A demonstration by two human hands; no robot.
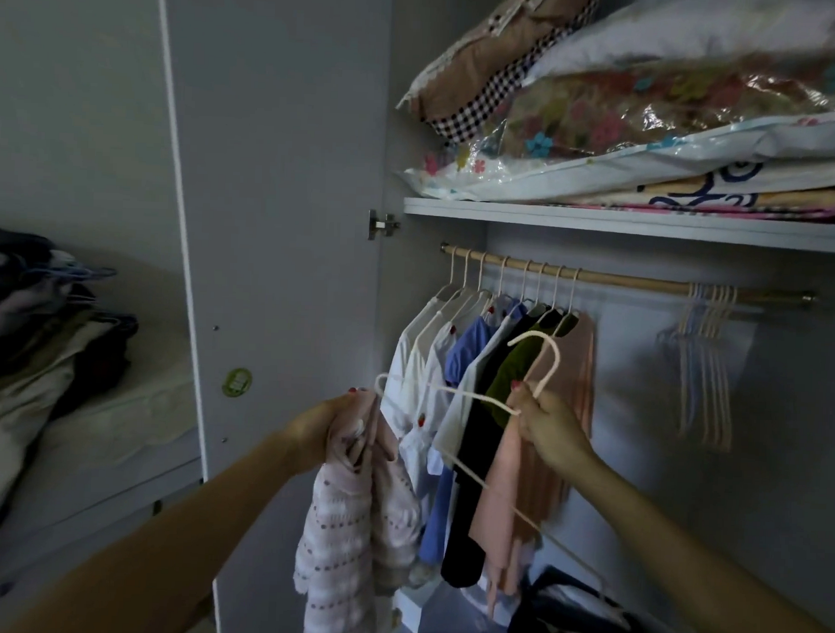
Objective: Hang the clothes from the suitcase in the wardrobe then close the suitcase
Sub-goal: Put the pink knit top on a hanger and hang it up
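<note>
In front of the open wardrobe (288,169), the left hand (326,431) grips a bunched pink knit garment (346,527) that hangs below it. The right hand (546,432) pinches the neck of a white hanger (451,392), held near the clothes (492,413) hanging on the rail (634,282).

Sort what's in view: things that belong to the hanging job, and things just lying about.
Job: pink knit garment in left hand; white hanger in right hand; wardrobe rail; empty hangers.
Lying about: bedding on shelf; clothes pile at left.
</note>
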